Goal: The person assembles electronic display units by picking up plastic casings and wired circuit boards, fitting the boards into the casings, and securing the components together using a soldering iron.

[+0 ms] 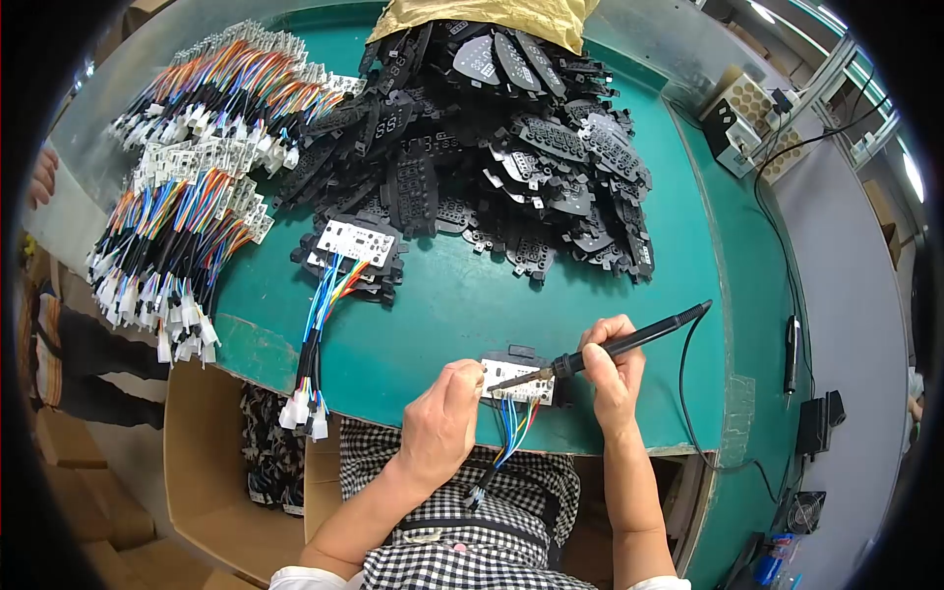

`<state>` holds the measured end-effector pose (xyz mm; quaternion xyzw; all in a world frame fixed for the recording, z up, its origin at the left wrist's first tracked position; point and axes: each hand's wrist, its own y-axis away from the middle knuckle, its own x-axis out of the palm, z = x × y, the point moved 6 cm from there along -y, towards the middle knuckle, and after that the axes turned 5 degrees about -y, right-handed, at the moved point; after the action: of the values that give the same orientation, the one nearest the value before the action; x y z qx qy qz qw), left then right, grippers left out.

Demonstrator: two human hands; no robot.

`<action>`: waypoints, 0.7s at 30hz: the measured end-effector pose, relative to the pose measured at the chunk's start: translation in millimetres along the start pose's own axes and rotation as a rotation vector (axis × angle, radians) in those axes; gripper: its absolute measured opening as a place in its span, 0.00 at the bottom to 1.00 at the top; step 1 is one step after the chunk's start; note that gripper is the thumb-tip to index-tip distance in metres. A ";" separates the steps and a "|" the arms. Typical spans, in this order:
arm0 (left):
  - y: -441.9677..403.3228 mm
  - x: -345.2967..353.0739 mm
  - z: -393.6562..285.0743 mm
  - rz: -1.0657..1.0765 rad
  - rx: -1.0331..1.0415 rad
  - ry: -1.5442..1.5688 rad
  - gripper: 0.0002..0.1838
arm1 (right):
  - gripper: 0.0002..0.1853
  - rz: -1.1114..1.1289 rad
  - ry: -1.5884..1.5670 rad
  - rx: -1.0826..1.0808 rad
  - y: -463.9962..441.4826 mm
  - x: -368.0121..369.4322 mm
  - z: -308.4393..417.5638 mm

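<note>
My right hand (614, 379) grips a soldering iron (651, 336) by its black handle. The iron slants down to the left, and its tip lies over a white circuit board (534, 390) in front of me. This board sits on a black plastic housing (521, 352). Coloured wires (511, 429) run from its lower side over the table edge to a dark plug end. My left hand (440, 418) is closed in a pinch at the board's left end; what its fingertips hold is hidden.
Another wired board (356, 243) on a black housing lies left of centre. Wired boards (187, 221) are heaped at the left. Black housings (511, 147) pile up at the back under a yellow bag (482, 18). The iron's cord (683, 393) loops right. A cardboard box (206, 472) stands below.
</note>
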<state>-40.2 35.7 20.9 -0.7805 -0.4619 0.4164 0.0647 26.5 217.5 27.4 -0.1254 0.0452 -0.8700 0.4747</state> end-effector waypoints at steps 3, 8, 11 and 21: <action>-0.4 -0.4 -0.3 0.005 -0.007 0.006 0.12 | 0.07 -0.001 0.009 -0.004 0.1 -0.3 0.4; -0.3 -0.4 -0.4 0.007 -0.011 0.006 0.12 | 0.07 -0.002 0.011 -0.001 -0.2 0.9 0.9; -0.6 -0.7 -0.8 0.006 -0.006 0.003 0.12 | 0.08 -0.003 0.065 -0.019 -1.2 2.8 2.2; -1.3 -1.4 -1.7 0.001 0.002 -0.001 0.11 | 0.07 0.020 -0.004 0.001 0.2 0.1 -0.1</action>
<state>-40.1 35.8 23.5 -0.7805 -0.4608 0.4174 0.0650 26.6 217.3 27.4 -0.1262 0.0452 -0.8650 0.4835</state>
